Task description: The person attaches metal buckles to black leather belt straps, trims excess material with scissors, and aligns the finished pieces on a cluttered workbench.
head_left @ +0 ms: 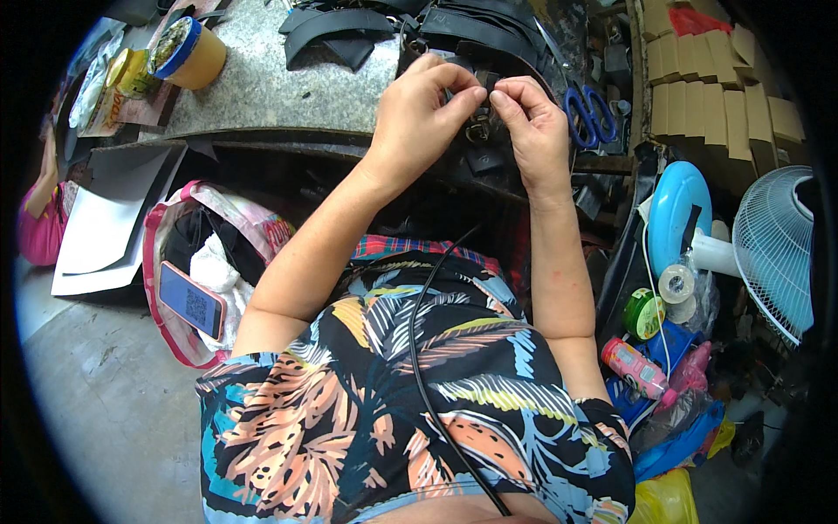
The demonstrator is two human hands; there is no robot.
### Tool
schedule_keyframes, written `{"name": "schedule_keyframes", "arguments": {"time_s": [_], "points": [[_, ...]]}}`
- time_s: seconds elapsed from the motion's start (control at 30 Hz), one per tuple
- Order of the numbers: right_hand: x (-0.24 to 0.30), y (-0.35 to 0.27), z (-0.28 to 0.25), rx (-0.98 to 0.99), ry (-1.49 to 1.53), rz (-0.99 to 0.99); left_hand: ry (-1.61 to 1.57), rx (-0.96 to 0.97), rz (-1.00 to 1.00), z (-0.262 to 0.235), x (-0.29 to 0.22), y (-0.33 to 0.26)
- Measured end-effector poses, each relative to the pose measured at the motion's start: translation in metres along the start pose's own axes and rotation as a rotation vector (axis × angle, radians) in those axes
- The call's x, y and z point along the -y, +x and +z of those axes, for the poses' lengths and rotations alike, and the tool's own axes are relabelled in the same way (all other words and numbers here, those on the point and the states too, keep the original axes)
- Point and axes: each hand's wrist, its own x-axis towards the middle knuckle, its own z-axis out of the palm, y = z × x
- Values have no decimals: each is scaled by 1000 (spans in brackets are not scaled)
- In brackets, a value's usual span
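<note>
Both hands are raised over the near edge of the worktable, their fingertips almost meeting. My left hand [421, 112] is closed in a pinch of thumb and forefinger on a narrow black strap [491, 80]. Thumb and forefinger of my right hand [537, 131] pinch the same strap from the other side. Just below the fingertips hangs a small brass-coloured buckle [477, 131], with a dark leather piece [483, 160] beneath it. The fingers partly hide the strap. More black leather straps [340, 35] lie in a pile beyond my hands.
Blue-handled scissors [590, 116] lie right of my hands. A blue-rimmed tub [194, 57] stands far left on the grey tabletop [271, 92]. Cardboard pieces [711, 87] fill the far right, above a fan [772, 249]. A phone [190, 299] rests on a bag at left.
</note>
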Motion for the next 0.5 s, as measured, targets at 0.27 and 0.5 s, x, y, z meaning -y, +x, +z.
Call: {"name": "schedule_keyframes", "arguments": {"time_s": [0.27,0.5], "points": [[1,-1,4,-30,-74,-25,-564,167,-359,-1,7,3],[2,-2,7,-30,-118,-57,-662,126,-359,0,9,1]]}}
